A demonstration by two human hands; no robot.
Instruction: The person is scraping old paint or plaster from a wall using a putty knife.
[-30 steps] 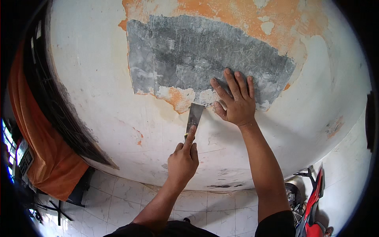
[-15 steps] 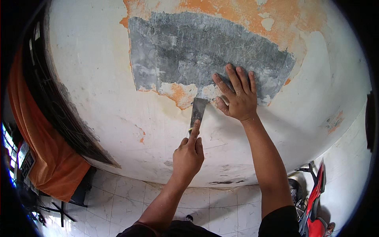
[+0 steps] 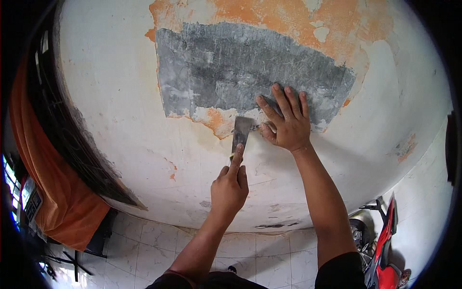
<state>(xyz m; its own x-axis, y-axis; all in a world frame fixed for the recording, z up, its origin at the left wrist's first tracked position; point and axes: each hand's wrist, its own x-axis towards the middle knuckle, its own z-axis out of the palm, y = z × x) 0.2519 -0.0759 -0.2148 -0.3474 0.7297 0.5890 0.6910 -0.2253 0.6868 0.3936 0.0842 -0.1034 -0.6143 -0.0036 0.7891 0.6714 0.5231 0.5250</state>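
Note:
My left hand grips a putty knife, its index finger stretched along the metal blade. The blade's wide end lies against the wall, at the lower edge of a bare grey patch where the white paint is gone. Fingers spread, my right hand lies on the wall just right of the blade, its fingertips over the grey surface. Around the patch, orange undercoat shows above and in a small area below. The knife's handle is mostly hidden in my left hand.
At the left, an orange cloth hangs beside a dark window grille. A red and black motorcycle stands at the lower right. White marbled floor tiles run along the wall's base.
The wall patch sits slightly lower in the picture. The putty knife's blade reaches a little higher onto the flaked edge. My right hand stays spread on the wall.

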